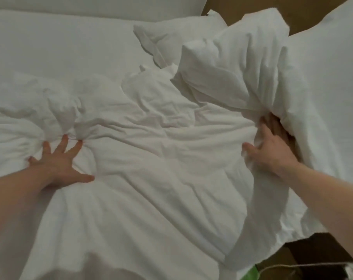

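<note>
The fingers of the right hand (272,150) vanish beneath a bunched pillow (232,63); whether they curl round it cannot be told. The left hand (58,164) has its fingertips sunk out of sight in folds of the duvet (151,168). Both forearms run off the frame's edges. At the bottom edge a green object (250,272) is cropped and blurred beyond identifying, as is a dark item (341,271) in the corner.

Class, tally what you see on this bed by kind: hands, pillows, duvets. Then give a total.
Hands: 2 (left hand, right hand)
Pillows: 3 (gripped pillow, rear pillow, right pillow)
Duvets: 1 (crumpled duvet)
Total: 6; the white strip along the top edge is unclear and not counted.
</note>
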A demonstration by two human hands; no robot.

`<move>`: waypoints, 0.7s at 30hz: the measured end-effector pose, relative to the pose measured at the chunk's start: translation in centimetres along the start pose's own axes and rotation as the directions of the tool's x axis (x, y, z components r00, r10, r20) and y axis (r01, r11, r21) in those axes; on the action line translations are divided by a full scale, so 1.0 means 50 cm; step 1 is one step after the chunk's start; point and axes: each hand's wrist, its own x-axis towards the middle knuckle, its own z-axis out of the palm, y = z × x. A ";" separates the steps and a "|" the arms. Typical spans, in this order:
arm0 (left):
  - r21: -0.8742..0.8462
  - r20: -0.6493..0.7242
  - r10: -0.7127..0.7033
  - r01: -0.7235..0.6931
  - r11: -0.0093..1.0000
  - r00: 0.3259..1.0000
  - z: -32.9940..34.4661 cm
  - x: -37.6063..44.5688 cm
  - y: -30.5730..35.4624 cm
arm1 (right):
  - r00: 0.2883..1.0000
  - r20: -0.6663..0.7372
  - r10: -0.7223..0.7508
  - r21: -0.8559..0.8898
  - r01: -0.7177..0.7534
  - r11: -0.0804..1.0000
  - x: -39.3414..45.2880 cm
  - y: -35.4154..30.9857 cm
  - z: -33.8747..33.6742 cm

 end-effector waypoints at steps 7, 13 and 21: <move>-0.019 -0.157 -0.059 0.056 0.998 0.986 0.054 -0.015 0.055 | 0.949 -0.061 -0.309 0.069 0.313 0.947 -0.169 -0.123 0.096; 0.079 -0.480 0.312 -0.314 0.946 0.820 0.234 -0.233 0.030 | 0.931 0.343 -0.127 0.076 0.107 0.991 -0.404 -0.238 0.236; 0.110 -0.205 0.468 -0.455 0.884 0.860 0.415 -0.511 -0.117 | 0.678 0.721 -0.146 0.259 -0.068 0.964 -0.781 -0.416 0.275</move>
